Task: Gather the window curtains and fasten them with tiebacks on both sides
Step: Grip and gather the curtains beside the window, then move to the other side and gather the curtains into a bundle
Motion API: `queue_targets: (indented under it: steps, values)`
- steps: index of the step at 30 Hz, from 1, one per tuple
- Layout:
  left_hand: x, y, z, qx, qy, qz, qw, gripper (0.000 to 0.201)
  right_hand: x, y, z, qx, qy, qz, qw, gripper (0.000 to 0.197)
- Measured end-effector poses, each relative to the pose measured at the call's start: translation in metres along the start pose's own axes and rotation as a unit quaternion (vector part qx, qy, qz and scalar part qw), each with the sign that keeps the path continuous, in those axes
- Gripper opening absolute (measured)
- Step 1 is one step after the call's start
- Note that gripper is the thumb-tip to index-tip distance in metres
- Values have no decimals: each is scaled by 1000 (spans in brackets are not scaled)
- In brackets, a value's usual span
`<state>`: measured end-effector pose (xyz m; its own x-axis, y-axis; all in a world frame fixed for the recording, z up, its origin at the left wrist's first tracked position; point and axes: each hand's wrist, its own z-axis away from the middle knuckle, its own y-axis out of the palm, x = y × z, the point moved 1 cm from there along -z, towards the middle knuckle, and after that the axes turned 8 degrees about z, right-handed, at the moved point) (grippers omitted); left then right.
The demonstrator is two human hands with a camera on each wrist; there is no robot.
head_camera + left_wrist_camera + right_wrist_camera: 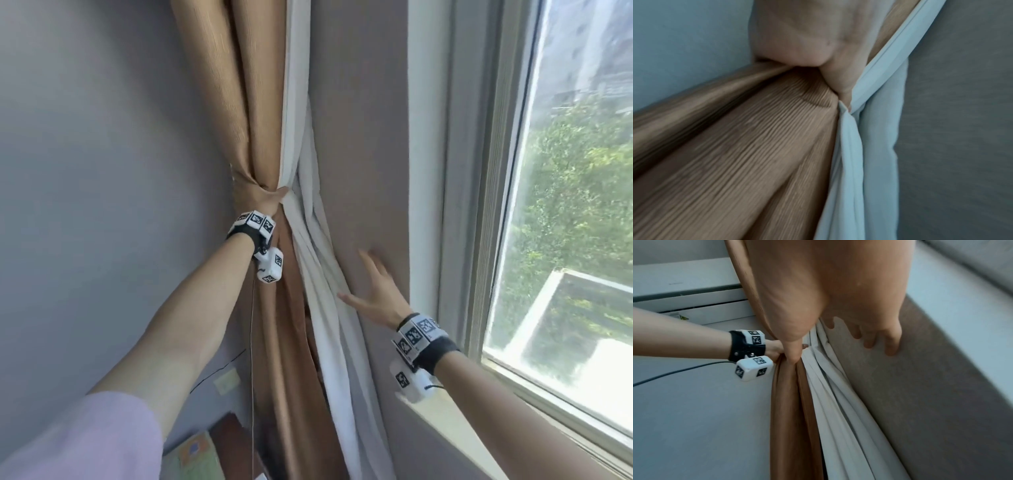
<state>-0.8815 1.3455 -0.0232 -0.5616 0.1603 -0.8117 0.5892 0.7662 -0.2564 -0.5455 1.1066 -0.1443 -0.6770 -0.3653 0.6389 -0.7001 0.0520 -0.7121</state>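
In the head view my left hand [270,202] grips the gathered brown curtain [263,102] at its waist, bunching it together with the white lining curtain [308,246]. The left wrist view shows the thumb [838,78] pressed where the pleated brown curtain [756,146] meets the white lining [855,146]. My right hand [371,289] is open, lower and to the right, its fingers [892,344] spread flat on the grey-brown wall [920,386] beside the white folds [834,402]. It holds nothing. I see no tieback in any view.
A window [565,205] with a white frame and sill [445,428] lies to the right. A grey wall [102,171] stands left of the curtain, with a wall socket [226,380] low down. A thin cable [252,359] hangs from my left wrist.
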Motion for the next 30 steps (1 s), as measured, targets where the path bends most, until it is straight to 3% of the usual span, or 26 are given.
queue_targets:
  steps: [2, 4, 7, 9, 13, 16, 19, 23, 26, 30]
  values:
    - [-11, -6, 27, 50, -31, -20, 998, 160, 1, -15, 7, -12, -5, 9, 1000, 108]
    - [-62, -53, 109, 59, -29, -58, 996, 169, 5, -32, 16, -33, -21, 18, 999, 106]
    - [-138, -129, 231, -15, 110, -102, 989, 163, 15, -61, 34, -68, -56, 4, 996, 101]
    - [-165, -158, 300, -32, 218, -108, 969, 148, 20, -85, 52, -85, -77, -5, 993, 97]
    - [-214, -158, 434, 95, 368, -43, 924, 105, 3, -142, 121, -133, -74, -6, 988, 94]
    - [-253, -123, 522, 259, 381, 53, 886, 75, -37, -202, 204, -196, -44, 24, 979, 89]
    - [-306, -79, 616, 401, 380, 128, 824, 45, -98, -279, 315, -252, 45, 48, 965, 76]
    - [-390, -32, 771, 495, 410, 243, 727, 44, -170, -380, 497, -345, 182, 120, 913, 62]
    - [-453, -18, 905, 563, 419, 326, 633, 53, -192, -440, 646, -425, 263, 199, 843, 58]
    - [-535, -36, 1073, 627, 447, 396, 500, 67, -180, -505, 837, -481, 381, 334, 715, 62]
